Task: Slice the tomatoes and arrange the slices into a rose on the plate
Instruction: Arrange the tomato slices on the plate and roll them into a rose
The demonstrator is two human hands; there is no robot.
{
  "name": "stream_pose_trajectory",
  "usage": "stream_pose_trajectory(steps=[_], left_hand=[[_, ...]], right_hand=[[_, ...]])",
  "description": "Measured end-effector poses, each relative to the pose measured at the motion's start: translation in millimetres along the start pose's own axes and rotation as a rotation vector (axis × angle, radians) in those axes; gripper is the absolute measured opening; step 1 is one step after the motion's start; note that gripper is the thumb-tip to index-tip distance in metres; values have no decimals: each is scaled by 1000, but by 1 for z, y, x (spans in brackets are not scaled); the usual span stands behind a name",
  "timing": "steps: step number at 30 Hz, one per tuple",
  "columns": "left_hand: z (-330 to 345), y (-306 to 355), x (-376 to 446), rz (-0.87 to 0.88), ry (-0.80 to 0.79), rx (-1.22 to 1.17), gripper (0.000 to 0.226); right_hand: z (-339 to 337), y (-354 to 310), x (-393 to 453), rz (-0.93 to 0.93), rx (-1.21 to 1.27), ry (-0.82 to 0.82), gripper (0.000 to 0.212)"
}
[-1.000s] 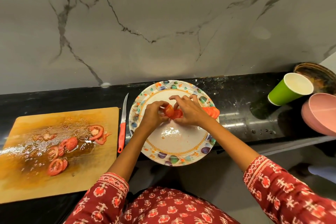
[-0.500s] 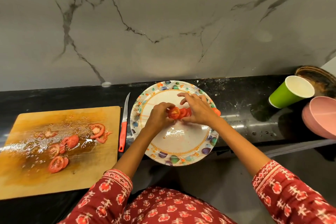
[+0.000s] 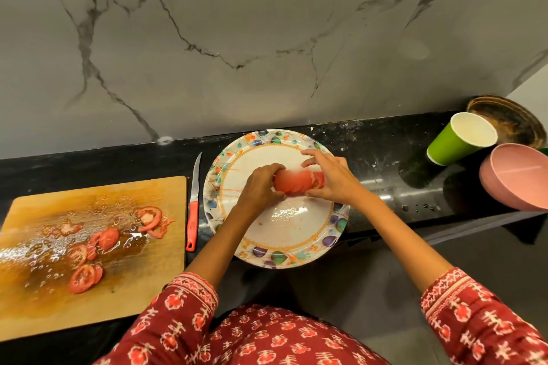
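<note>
Overlapped row of red tomato slices [image 3: 296, 182] lies on the floral-rimmed white plate [image 3: 296, 240], long axis left-right. Left hand [image 3: 261, 187] curls round its left end; right hand [image 3: 332, 181] pinches the right end. Rolling likely proceeds from left.

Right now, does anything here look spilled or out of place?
Yes: tomato juice and seeds are spread across the cutting board around leftover slices, and the plate overhangs the counter's front edge.
</note>
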State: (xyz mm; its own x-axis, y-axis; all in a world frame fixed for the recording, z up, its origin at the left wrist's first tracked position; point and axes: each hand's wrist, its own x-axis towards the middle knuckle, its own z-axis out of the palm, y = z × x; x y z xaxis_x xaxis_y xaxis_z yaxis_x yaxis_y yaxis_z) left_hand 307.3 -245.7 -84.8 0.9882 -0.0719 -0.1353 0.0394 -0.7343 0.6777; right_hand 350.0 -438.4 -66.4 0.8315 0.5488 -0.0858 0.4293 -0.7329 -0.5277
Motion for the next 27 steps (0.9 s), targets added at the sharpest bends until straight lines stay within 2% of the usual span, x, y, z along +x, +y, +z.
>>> stream_pose_trajectory(steps=[6,12,18,22,27], left_hand=[[3,-3,-1,-1,16,27,67],[8,2,1,3,52,30,63],[8,3,-1,-22,41,-13,79],[6,-6,-9,4,55,-44,79],[-2,-24,-23,38,95,-47,72]], right_hand=[[-4,11,-9,65,11,2,84],[0,10,-8,79,31,22,79],[2,2,-2,23,11,7,77],[3,1,-2,42,17,24,70],[3,-2,-10,110,-5,56,89]])
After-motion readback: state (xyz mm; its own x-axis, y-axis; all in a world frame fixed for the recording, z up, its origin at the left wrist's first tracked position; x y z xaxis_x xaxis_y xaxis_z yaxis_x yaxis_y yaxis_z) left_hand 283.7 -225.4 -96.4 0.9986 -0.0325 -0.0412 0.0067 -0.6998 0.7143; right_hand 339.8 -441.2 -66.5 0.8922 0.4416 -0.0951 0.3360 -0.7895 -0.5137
